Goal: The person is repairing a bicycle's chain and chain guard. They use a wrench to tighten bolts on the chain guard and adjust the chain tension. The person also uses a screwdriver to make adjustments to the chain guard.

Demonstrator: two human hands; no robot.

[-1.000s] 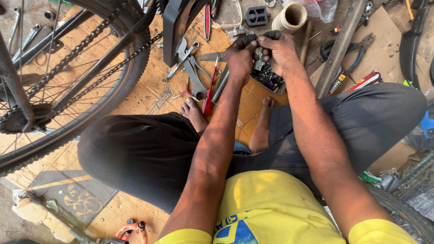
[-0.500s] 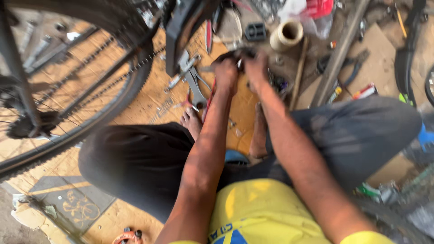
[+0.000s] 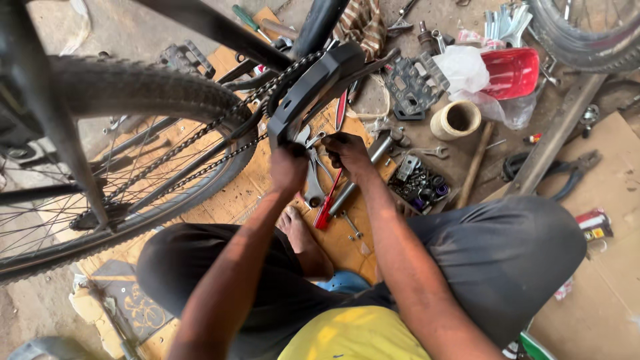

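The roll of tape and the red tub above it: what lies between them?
In the head view, a crumpled clear plastic bag lies between the roll of tape and the red tub, overlapping the tub's left edge.

1. Chain guard (image 3: pixel 313 90): black plastic, matt.
2. Chain (image 3: pixel 220 127): dark metal, greasy.
3. Tyre (image 3: pixel 133 87): black rubber, rough-treaded.
4. Spanners (image 3: pixel 312 180): bare metal, dull shine.
5. Screwdriver (image 3: pixel 330 193): red plastic handle, glossy.
6. Tape roll (image 3: pixel 455 120): cream paper, matt.
7. Floor sheets (image 3: pixel 620 193): brown cardboard, worn.
8. Red tub (image 3: pixel 510 72): glossy plastic.

both hands (image 3: pixel 319 160) seemingly gripping chain guard (image 3: pixel 313 87)
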